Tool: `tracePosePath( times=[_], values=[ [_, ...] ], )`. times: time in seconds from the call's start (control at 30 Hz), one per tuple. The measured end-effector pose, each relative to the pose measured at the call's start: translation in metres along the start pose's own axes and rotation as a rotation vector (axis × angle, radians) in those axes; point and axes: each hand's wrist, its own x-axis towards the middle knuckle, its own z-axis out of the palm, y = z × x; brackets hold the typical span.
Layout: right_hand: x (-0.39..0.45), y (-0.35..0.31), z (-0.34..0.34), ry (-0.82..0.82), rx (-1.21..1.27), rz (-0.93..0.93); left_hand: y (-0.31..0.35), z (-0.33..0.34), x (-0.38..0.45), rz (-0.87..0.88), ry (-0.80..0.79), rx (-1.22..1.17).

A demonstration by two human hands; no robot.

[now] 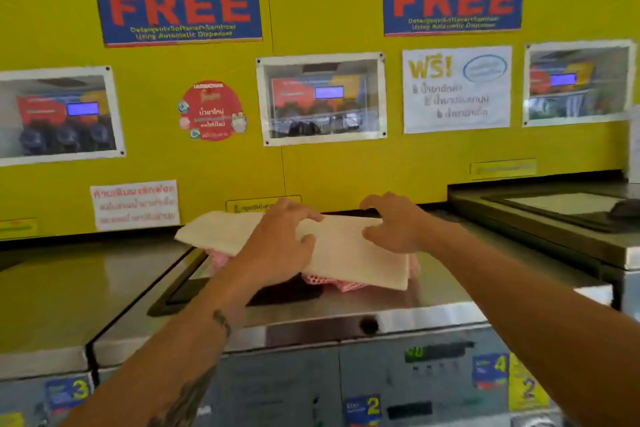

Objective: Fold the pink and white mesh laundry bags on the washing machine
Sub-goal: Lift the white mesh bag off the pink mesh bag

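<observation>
A folded white mesh laundry bag [349, 253] lies flat across the top of the middle washing machine [398, 308]. Beneath it a pink mesh bag [332, 282] pokes out at the front and left edges. My left hand [280, 239] rests on the white bag near its middle, thumb and fingers pinching the fabric. My right hand [394, 222] grips the bag's far right edge, fingers curled over it. The frame is slightly blurred.
A steel machine top [69, 281] sits to the left and another, higher one [554, 215] to the right. The yellow wall [311, 166] with posters and dispenser windows stands right behind the bags. Control panels with numbered stickers [491, 371] face me below.
</observation>
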Motion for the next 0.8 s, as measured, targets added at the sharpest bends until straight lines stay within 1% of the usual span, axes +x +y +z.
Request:
tracePosePath(
  times=[0.07, 0.17, 0.27, 0.33, 0.4, 0.6, 0.67, 0.73, 0.8],
  values=[
    [0.03, 0.012, 0.009, -0.024, -0.09, -0.002, -0.009, 0.012, 0.033, -0.015, -0.035, 0.069],
    [0.061, 0.03, 0.036, -0.128, -0.076, -0.025, -0.033, 0.033, 0.072, -0.087, -0.153, 0.206],
    [0.065, 0.04, 0.055, -0.216, -0.034, -0.052, -0.052, 0.057, 0.075, -0.125, -0.253, 0.318],
    [0.06, 0.039, 0.06, -0.217, -0.038, -0.06, -0.057, 0.068, 0.066, -0.157, -0.27, 0.287],
    [0.057, 0.036, 0.056, -0.17, -0.028, -0.071, -0.056, 0.069, 0.064, -0.186, -0.213, 0.23],
    [0.053, 0.032, 0.052, -0.035, -0.026, -0.079, -0.05, 0.063, 0.064, -0.198, -0.117, 0.183],
    [0.049, 0.028, 0.049, 0.016, -0.042, -0.074, -0.049, 0.06, 0.067, -0.197, -0.062, 0.136],
    [0.047, 0.026, 0.04, 0.096, -0.07, -0.06, -0.047, 0.056, 0.075, -0.148, 0.01, 0.064],
    [0.044, 0.025, 0.022, 0.182, -0.09, -0.022, -0.04, 0.049, 0.088, -0.044, 0.082, -0.008]
  ],
)
